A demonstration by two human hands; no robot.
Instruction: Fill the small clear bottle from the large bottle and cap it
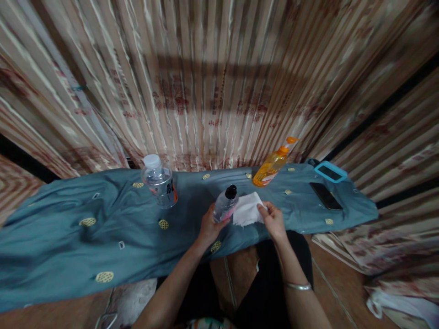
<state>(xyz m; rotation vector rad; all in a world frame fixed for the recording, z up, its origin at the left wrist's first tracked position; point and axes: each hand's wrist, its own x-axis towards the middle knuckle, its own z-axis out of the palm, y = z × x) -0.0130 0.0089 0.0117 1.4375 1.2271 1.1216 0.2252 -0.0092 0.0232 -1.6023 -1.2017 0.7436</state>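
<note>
My left hand (209, 228) is wrapped round a small clear bottle (225, 204) with a black cap and a pink patch on its label. The bottle is tilted slightly to the right. Between thumb and fingers my right hand (274, 220) pinches the right edge of a white cloth or tissue (247, 209), which spreads leftward up beside the bottle. Whether the cloth touches the bottle, I cannot tell. Just behind the cloth stands an orange pump bottle (270, 168).
A blue-green patterned cloth (130, 242) covers the long table. On it stand a large clear bottle with a white cap (160, 183) at left, and a dark phone (325, 196) and a blue-framed object (330, 172) at right. Striped curtains (206, 82) hang close behind.
</note>
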